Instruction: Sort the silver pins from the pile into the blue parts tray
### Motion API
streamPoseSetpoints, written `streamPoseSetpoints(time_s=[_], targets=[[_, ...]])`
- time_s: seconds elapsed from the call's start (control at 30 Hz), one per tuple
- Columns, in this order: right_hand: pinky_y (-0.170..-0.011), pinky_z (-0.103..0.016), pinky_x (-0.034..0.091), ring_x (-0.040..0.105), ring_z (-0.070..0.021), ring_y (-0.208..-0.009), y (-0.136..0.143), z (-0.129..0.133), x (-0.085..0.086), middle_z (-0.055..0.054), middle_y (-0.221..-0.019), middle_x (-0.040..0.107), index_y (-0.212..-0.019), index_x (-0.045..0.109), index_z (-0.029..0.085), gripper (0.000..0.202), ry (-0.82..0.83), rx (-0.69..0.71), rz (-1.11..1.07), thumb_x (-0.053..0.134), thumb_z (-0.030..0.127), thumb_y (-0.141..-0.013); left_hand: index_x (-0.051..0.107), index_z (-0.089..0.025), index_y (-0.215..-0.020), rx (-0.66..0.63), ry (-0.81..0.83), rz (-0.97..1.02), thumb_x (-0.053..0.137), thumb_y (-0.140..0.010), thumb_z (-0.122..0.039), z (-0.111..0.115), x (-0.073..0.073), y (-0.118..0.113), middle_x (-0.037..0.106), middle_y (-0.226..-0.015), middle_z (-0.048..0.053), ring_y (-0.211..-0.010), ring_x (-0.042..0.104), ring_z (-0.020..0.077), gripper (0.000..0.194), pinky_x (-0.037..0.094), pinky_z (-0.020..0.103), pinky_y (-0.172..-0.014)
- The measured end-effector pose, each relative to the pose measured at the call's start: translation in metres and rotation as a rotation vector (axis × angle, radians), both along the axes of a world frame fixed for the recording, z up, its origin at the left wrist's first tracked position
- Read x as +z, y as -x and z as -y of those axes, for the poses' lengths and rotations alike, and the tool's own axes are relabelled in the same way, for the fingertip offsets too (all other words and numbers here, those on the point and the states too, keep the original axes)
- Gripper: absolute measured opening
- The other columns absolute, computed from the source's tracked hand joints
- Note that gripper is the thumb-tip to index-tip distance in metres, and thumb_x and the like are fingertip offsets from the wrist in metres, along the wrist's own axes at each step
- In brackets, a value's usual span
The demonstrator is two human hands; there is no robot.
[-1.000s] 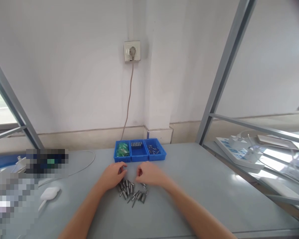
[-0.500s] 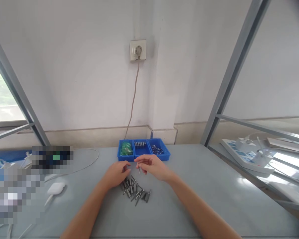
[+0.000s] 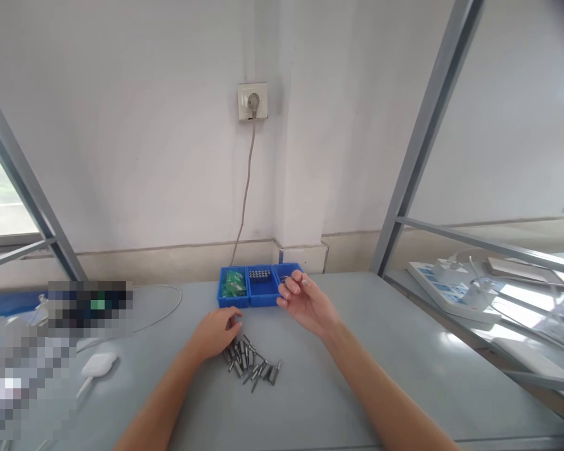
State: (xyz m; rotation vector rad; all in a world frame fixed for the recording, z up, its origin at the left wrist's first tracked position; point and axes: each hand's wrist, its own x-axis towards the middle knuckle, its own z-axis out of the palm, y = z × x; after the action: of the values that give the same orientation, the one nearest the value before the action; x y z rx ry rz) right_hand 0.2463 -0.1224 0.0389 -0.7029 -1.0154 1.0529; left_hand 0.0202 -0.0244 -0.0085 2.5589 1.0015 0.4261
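My left hand [image 3: 216,332] rests at the upper left of a pile of grey metal pins [image 3: 251,363], thin at one end and thicker at the other. Its fingers curl round toward the thumb, and what they hold is hidden. My right hand [image 3: 310,304] is raised before the right compartment of a blue tray [image 3: 263,300], palm turned up and fingers bent in to the thumb. Anything in that pinch is too small to make out. Green packets [image 3: 235,284] lie in the left compartment, and rows of small metal pieces [image 3: 260,274] stand in the middle one.
A white adapter [image 3: 99,364] with a cable lies on the table at left, near a blurred-out area. Grey metal frame posts [image 3: 425,138] slope up on both sides. A power strip [image 3: 451,291] sits beyond the right post. A cord [image 3: 248,181] hangs from the wall socket [image 3: 252,101].
My right hand has moved right and turned palm up, away from the small metal pin's former spot over the table. My left hand stays by the pile. The view has shifted slightly.
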Motion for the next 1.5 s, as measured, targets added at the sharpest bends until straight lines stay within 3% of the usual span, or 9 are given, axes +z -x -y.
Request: streamPoseSetpoints(time_s=[0.13,0.23,0.53,0.6,0.77,0.83,1.03,1.33,1.5], targets=[[-0.052,-0.026,0.036,0.036,-0.0126,-0.053,-0.015,-0.005,0.003,0.005,-0.057,0.03,-0.066,0.033,0.023,0.042,0.165,-0.07,0.059,0.058,0.054,-0.081,0.063,-0.024,-0.108,0.005,0.011,-0.01,0.045,-0.09,-0.032,0.001,0.003,0.0,0.068,-0.094,0.002,-0.086,0.061,0.0208,0.027,0.044,0.03,-0.073],[-0.046,-0.024,0.027,0.032,-0.0093,-0.047,-0.03,-0.012,-0.004,0.007,-0.05,0.03,-0.061,0.033,0.022,0.042,0.314,-0.26,0.184,0.064,0.047,-0.076,0.063,-0.024,-0.109,0.004,0.026,-0.014,0.045,-0.09,-0.033,0.002,0.004,0.0,0.068,-0.095,0.002,-0.085,0.061,0.0204,0.028,0.044,0.03,-0.072],[-0.054,-0.027,0.037,0.051,-0.0152,-0.052,-0.055,-0.014,-0.015,0.001,-0.06,0.059,-0.079,0.058,0.021,0.035,0.397,-0.713,0.759,0.044,0.051,-0.087,0.063,-0.024,-0.109,0.007,0.02,-0.022,0.045,-0.09,-0.033,0.002,0.005,0.0,0.068,-0.094,0.002,-0.086,0.061,0.0208,0.028,0.044,0.03,-0.074],[-0.057,-0.027,0.037,0.053,-0.0163,-0.059,-0.049,-0.011,-0.014,0.001,-0.062,0.06,-0.075,0.058,0.021,0.031,0.335,-0.673,0.911,0.046,0.047,-0.087,0.063,-0.024,-0.109,0.008,0.022,-0.023,0.045,-0.09,-0.033,0.001,0.004,0.0,0.068,-0.095,0.003,-0.086,0.061,0.0208,0.028,0.044,0.03,-0.074],[-0.061,-0.026,0.039,0.058,-0.0162,-0.069,-0.006,-0.005,-0.022,0.0,-0.073,0.067,-0.071,0.063,0.02,0.013,0.259,-0.152,1.212,0.054,0.026,-0.077,0.063,-0.025,-0.11,0.013,0.007,-0.026,0.046,-0.09,-0.032,0.0,0.002,0.001,0.068,-0.096,0.002,-0.088,0.061,0.021,0.027,0.044,0.03,-0.075],[-0.062,-0.025,0.038,0.059,-0.0159,-0.072,0.016,-0.003,-0.028,0.0,-0.076,0.068,-0.072,0.065,0.021,0.012,0.241,-0.07,1.278,0.055,0.025,-0.076,0.063,-0.025,-0.11,0.005,0.001,-0.019,0.047,-0.09,-0.032,0.0,0.001,0.001,0.068,-0.095,0.003,-0.089,0.061,0.0212,0.027,0.044,0.03,-0.075],[-0.061,-0.027,0.032,0.06,-0.018,-0.077,0.056,-0.01,-0.046,-0.003,-0.085,0.069,-0.078,0.068,0.021,0.013,0.223,-0.208,1.503,0.056,0.025,-0.08,0.064,-0.025,-0.109,0.0,-0.011,-0.004,0.047,-0.089,-0.029,-0.002,-0.002,0.0,0.069,-0.094,0.002,-0.09,0.062,0.0211,0.027,0.044,0.029,-0.075],[-0.068,-0.029,0.039,0.061,-0.0241,-0.094,0.049,-0.014,-0.058,-0.012,-0.101,0.065,-0.099,0.063,0.015,0.02,0.136,-0.196,1.734,0.043,0.018,-0.095,0.064,-0.025,-0.108,0.002,-0.012,0.013,0.048,-0.088,-0.03,-0.001,-0.002,0.001,0.069,-0.093,0.001,-0.085,0.061,0.0205,0.026,0.043,0.029,-0.072],[-0.076,-0.031,0.042,0.06,-0.0229,-0.094,0.042,-0.018,-0.063,-0.01,-0.1,0.065,-0.104,0.06,0.015,0.023,0.091,-0.224,1.679,0.039,0.011,-0.095,0.064,-0.025,-0.108,0.0,-0.009,0.018,0.047,-0.088,-0.031,-0.003,-0.002,0.0,0.069,-0.093,0.002,-0.086,0.062,0.0208,0.027,0.044,0.029,-0.073]])
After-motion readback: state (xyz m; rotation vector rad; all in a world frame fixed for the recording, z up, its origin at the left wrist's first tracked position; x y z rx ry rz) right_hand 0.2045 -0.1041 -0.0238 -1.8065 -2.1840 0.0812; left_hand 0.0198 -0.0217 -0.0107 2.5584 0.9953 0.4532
